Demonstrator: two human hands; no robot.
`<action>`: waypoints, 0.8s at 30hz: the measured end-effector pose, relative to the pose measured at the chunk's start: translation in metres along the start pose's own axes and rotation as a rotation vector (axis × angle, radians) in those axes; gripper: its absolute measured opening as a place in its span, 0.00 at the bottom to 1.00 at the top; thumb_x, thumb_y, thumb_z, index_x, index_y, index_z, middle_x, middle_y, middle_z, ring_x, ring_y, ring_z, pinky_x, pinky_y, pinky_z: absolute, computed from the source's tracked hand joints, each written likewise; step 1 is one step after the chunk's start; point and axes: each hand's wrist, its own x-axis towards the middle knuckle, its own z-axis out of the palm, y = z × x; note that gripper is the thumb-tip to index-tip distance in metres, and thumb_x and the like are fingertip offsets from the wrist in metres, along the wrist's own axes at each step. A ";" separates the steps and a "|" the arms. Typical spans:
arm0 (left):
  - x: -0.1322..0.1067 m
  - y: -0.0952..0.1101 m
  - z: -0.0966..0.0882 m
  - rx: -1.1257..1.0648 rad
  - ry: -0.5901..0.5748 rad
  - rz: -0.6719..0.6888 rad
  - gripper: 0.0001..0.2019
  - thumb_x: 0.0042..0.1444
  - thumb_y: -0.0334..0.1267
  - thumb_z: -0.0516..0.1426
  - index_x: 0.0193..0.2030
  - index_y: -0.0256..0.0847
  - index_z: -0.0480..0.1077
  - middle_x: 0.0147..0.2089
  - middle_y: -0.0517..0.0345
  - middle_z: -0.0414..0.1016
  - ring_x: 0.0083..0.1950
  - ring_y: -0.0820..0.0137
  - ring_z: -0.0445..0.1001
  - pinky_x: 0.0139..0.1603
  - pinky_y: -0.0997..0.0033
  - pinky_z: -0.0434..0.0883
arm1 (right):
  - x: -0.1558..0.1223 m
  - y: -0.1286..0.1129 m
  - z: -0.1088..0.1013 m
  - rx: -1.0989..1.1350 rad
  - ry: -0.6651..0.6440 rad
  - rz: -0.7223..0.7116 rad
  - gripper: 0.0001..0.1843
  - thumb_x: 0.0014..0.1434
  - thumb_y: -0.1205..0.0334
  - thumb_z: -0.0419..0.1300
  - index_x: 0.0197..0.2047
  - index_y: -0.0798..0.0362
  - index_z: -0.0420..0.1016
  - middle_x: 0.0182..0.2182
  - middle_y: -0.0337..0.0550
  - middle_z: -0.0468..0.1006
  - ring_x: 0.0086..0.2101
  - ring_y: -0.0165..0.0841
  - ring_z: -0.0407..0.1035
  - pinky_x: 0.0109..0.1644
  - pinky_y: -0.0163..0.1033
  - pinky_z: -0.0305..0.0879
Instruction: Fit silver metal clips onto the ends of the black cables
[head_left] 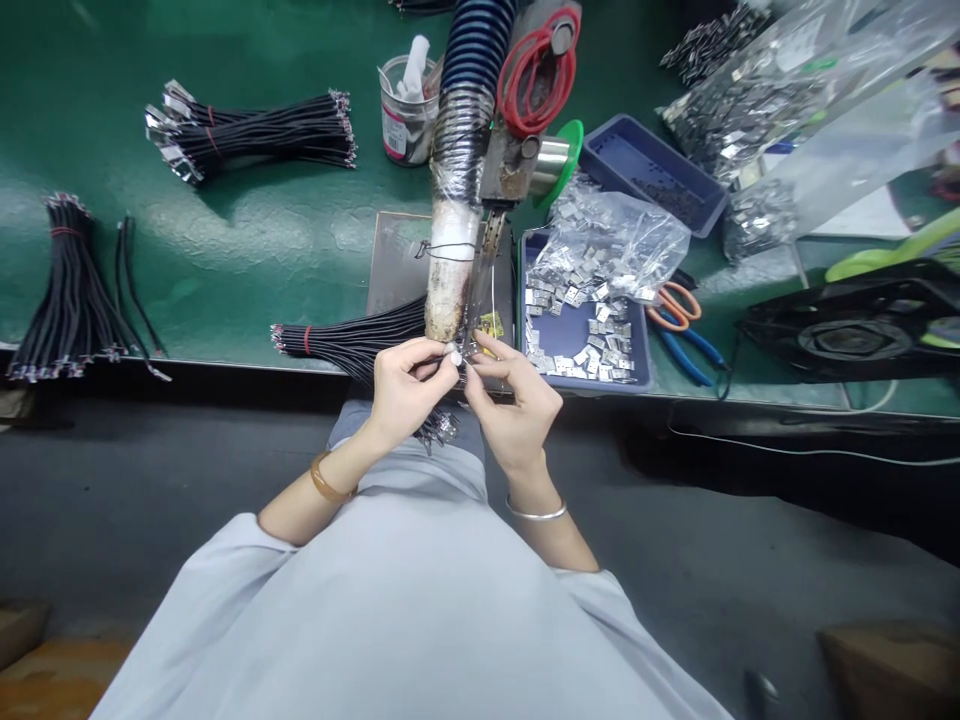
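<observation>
Both hands meet at the table's [262, 265] near edge, just below the white lower end of a hose [451, 285]. Left hand [405, 390]: thumb and index drawn close together, small pale bit at the tips, too small to identify. Right hand [516, 405]: thumb and fingers bent toward the same spot, only a narrow gap; can't tell whether that grip has hold of anything. Black cable bundle [352, 338], red tie near its left end, lies on the table and runs in behind the left hand. Grey board [394, 255] under the hose end. Right of the hands, blue tray [551, 325] with metal connectors [604, 350], clear plastic bag [645, 235] partly over it. Orange-handled tool [679, 306] and blue-handled tool [686, 350] just beside the tray. Second bundle [262, 130] upper left, third bundle [69, 290] far left, loose cables near it. Tub [407, 125] left of the hose, red coil [525, 110] right of it.
</observation>
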 end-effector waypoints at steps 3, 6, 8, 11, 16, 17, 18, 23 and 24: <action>-0.001 0.001 -0.001 0.014 -0.028 -0.016 0.07 0.50 0.32 0.60 0.25 0.36 0.79 0.23 0.60 0.74 0.22 0.80 0.62 0.21 0.82 0.60 | -0.001 0.002 -0.001 0.010 -0.004 0.017 0.08 0.62 0.72 0.64 0.34 0.50 0.74 0.46 0.47 0.87 0.41 0.35 0.84 0.45 0.40 0.83; -0.002 0.001 -0.001 0.056 -0.036 -0.043 0.07 0.50 0.32 0.60 0.26 0.36 0.80 0.23 0.60 0.76 0.23 0.79 0.65 0.23 0.82 0.63 | 0.000 0.003 -0.002 -0.006 -0.011 0.021 0.08 0.62 0.72 0.64 0.34 0.50 0.74 0.43 0.45 0.88 0.41 0.35 0.84 0.44 0.38 0.82; -0.003 0.001 0.000 0.073 -0.028 -0.046 0.07 0.50 0.32 0.60 0.26 0.36 0.80 0.24 0.59 0.77 0.23 0.78 0.67 0.24 0.82 0.65 | 0.002 0.002 -0.001 -0.017 -0.009 0.008 0.08 0.62 0.73 0.65 0.35 0.50 0.75 0.41 0.44 0.88 0.43 0.36 0.84 0.44 0.38 0.82; -0.003 0.001 0.000 0.087 -0.015 -0.022 0.08 0.51 0.33 0.60 0.27 0.36 0.80 0.26 0.57 0.80 0.25 0.77 0.70 0.24 0.82 0.66 | 0.005 0.000 -0.002 -0.032 -0.003 -0.017 0.08 0.62 0.73 0.66 0.35 0.50 0.77 0.41 0.44 0.87 0.43 0.36 0.84 0.47 0.40 0.81; -0.002 0.004 -0.001 0.077 -0.015 -0.034 0.08 0.50 0.34 0.59 0.27 0.37 0.81 0.27 0.56 0.81 0.25 0.77 0.72 0.23 0.83 0.66 | 0.002 -0.001 -0.003 -0.035 -0.006 -0.032 0.08 0.62 0.72 0.65 0.35 0.50 0.76 0.44 0.45 0.87 0.42 0.36 0.84 0.47 0.40 0.82; -0.003 0.005 -0.001 0.078 -0.029 -0.059 0.08 0.49 0.34 0.59 0.27 0.37 0.81 0.27 0.57 0.81 0.25 0.76 0.72 0.24 0.83 0.67 | 0.000 -0.001 -0.004 -0.035 -0.009 -0.029 0.08 0.62 0.72 0.64 0.35 0.50 0.75 0.45 0.46 0.87 0.42 0.36 0.84 0.46 0.39 0.82; -0.003 0.006 -0.001 0.083 -0.044 -0.086 0.08 0.49 0.34 0.59 0.27 0.37 0.81 0.27 0.57 0.81 0.26 0.76 0.72 0.24 0.82 0.68 | -0.001 -0.001 -0.004 -0.035 -0.016 -0.022 0.07 0.63 0.72 0.64 0.35 0.49 0.74 0.44 0.46 0.87 0.42 0.36 0.84 0.45 0.39 0.82; -0.004 0.007 -0.003 0.117 -0.077 -0.183 0.07 0.49 0.33 0.60 0.27 0.37 0.81 0.27 0.58 0.81 0.26 0.75 0.72 0.26 0.80 0.69 | -0.004 -0.001 -0.010 0.056 0.074 0.102 0.03 0.67 0.65 0.61 0.39 0.49 0.73 0.34 0.40 0.86 0.25 0.30 0.80 0.27 0.32 0.77; -0.004 0.007 -0.004 0.119 -0.077 -0.193 0.07 0.48 0.33 0.60 0.27 0.37 0.81 0.27 0.58 0.80 0.26 0.75 0.71 0.26 0.80 0.69 | -0.004 -0.001 -0.012 0.094 0.152 0.110 0.02 0.68 0.63 0.61 0.40 0.49 0.73 0.28 0.35 0.83 0.19 0.28 0.76 0.22 0.31 0.73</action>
